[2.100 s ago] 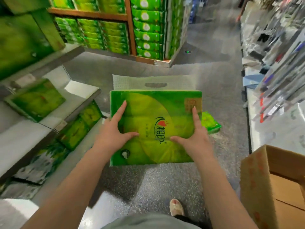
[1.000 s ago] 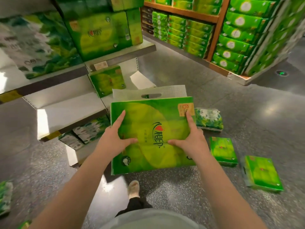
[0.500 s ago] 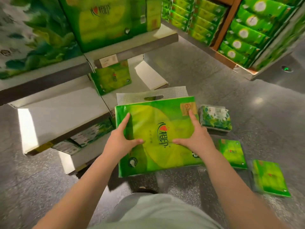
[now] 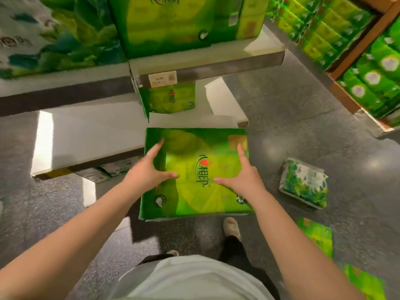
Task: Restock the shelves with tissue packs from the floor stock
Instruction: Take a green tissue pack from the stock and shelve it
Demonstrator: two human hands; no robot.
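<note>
Both hands, left hand [image 4: 149, 169] and right hand [image 4: 240, 176], are gripping the green tissue pack [image 4: 201, 167] by its sides, holding it above the floor [image 4: 303, 131], near the lower shelf [image 4: 91, 137].

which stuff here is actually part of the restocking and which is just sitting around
Part of the job:
- big green tissue pack, held flat between left hand and right hand
- white middle shelf with one green pack on it
- leaf-print pack and small green packs on the floor

Just around:
- wooden rack of green packs
- full upper shelf
</note>
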